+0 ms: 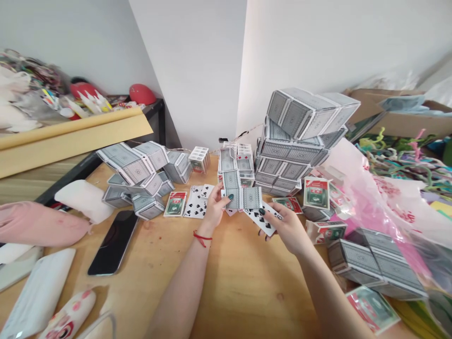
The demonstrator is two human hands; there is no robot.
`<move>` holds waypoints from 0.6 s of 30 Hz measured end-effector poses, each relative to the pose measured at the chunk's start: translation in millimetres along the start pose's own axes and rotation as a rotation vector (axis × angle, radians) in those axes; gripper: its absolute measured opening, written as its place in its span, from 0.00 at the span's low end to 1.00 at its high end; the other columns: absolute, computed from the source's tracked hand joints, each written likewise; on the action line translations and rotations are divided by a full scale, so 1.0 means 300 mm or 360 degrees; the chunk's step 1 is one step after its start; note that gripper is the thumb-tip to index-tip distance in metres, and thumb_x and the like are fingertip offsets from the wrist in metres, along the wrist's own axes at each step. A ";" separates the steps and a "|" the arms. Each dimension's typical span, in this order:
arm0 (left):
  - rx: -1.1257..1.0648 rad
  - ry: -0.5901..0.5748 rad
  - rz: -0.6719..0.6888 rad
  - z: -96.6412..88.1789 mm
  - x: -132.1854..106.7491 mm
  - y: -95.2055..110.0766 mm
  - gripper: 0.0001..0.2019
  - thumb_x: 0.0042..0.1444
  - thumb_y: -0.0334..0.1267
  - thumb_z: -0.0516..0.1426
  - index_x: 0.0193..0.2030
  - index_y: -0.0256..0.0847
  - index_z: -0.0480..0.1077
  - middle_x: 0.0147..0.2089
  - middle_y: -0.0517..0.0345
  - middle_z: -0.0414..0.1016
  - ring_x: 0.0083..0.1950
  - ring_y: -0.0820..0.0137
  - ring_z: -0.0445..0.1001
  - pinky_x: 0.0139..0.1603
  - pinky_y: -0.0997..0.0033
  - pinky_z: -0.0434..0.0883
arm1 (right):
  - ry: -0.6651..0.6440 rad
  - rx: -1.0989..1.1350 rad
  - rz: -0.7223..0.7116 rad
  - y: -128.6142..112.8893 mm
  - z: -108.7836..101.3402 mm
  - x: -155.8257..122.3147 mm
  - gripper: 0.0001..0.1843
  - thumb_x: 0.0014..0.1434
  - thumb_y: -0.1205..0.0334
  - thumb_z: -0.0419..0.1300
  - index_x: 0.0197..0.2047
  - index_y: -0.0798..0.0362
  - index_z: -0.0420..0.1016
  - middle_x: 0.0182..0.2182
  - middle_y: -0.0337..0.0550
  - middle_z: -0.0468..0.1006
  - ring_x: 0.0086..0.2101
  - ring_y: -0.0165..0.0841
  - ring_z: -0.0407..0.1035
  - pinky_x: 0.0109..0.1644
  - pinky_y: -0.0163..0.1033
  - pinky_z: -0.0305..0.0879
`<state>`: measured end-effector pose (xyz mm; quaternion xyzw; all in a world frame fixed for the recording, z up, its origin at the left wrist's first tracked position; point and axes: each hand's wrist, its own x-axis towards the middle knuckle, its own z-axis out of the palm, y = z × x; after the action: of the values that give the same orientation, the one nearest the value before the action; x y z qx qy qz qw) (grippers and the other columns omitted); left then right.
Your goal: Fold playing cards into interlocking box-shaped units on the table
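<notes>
Gripping a seemingly unfinished piece (pixel 232 187) at frame centre, the left hand (pixel 215 207) is steadying it; the right hand (pixel 287 227) is pinching a card (pixel 263 223). Built blocks (pixel 132 165) are standing centre-left; loose cards (pixel 196 203) are lying unjoined nearby.

The table (pixel 243 292) was smooth wood, the folded cards (pixel 231 182) and held spade card (pixel 262 221) smooth printed paper, the phone (pixel 113 242) glossy, the pinkish bag (pixel 399 202) shiny plastic.
</notes>
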<state>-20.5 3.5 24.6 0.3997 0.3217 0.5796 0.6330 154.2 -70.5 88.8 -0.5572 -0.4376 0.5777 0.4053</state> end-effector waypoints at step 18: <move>-0.0338 0.0190 -0.0352 0.011 0.009 -0.036 0.11 0.47 0.44 0.56 0.34 0.40 0.71 0.36 0.54 0.76 0.40 0.64 0.73 0.38 0.65 0.70 | 0.0120 -0.0320 -0.0267 0.006 0.043 -0.019 0.07 0.54 0.56 0.52 0.34 0.50 0.62 0.25 0.41 0.75 0.24 0.36 0.73 0.26 0.38 0.70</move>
<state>-11.9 5.6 16.8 0.2577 0.3376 0.5600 0.7114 141.7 -77.3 88.5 -0.5778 -0.5228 0.4736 0.4105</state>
